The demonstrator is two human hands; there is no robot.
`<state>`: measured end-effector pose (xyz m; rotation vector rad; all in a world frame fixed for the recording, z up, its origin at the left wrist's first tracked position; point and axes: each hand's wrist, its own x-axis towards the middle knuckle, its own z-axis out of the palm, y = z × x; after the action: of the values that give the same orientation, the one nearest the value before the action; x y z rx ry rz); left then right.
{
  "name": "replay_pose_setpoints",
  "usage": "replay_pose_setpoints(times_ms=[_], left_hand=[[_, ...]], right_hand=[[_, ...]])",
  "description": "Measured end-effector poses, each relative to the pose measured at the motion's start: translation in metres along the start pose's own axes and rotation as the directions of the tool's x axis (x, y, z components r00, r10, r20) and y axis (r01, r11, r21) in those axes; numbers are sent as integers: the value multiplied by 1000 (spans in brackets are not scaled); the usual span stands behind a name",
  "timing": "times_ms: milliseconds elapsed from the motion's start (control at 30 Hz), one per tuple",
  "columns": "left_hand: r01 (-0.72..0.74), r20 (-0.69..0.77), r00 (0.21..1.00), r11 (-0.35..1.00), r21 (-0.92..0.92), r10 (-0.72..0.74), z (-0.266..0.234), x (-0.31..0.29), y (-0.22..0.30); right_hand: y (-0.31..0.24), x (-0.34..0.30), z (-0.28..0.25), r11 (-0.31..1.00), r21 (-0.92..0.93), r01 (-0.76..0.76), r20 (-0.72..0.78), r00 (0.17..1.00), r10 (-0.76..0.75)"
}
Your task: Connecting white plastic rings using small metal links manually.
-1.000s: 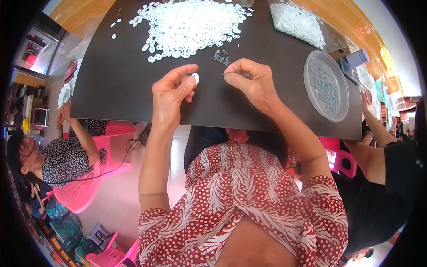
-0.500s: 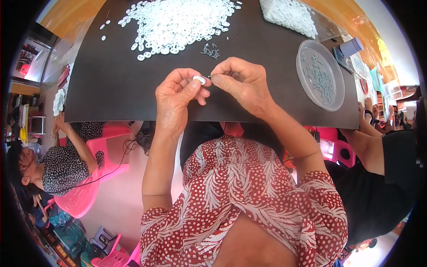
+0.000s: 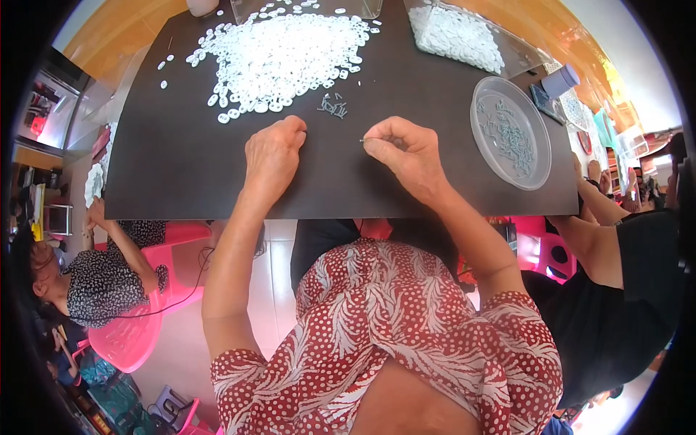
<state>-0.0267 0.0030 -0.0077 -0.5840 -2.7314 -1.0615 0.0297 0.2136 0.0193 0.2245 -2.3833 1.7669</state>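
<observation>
From the right hand (image 3: 412, 156) juts a tiny, thin, greyish pin (image 3: 362, 140).

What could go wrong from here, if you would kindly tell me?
The tiny metal piece might slip, since the right hand appears to pinch it only at the fingertips.
The small heap of gray metal pieces lies close to the large white pile, so a careless sweep could mix them.
The few white pieces lying apart on the left of the dark table might be overlooked.
</observation>
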Motion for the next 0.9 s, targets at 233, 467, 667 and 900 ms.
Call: replay_pose_setpoints(times_ms=[233,467,667,900], left_hand=[[-37,42,999,945,326,24,-4,18,8],[-209,-166,945,912,351,281,36,75,5],[-216,-74,961,890,402,267,51,95,0],[-128,-16,990,929,346,142,47,108,6]], right_hand=[[3,6,-11,1000,-8,10,-13,1000,-10],[0,12,-11,1000,3,-5,-22,1000,5],[5,13,-16,1000,9,-13,-52,999,14],[8,15,-15,999,35,-16,-43,999,18]])
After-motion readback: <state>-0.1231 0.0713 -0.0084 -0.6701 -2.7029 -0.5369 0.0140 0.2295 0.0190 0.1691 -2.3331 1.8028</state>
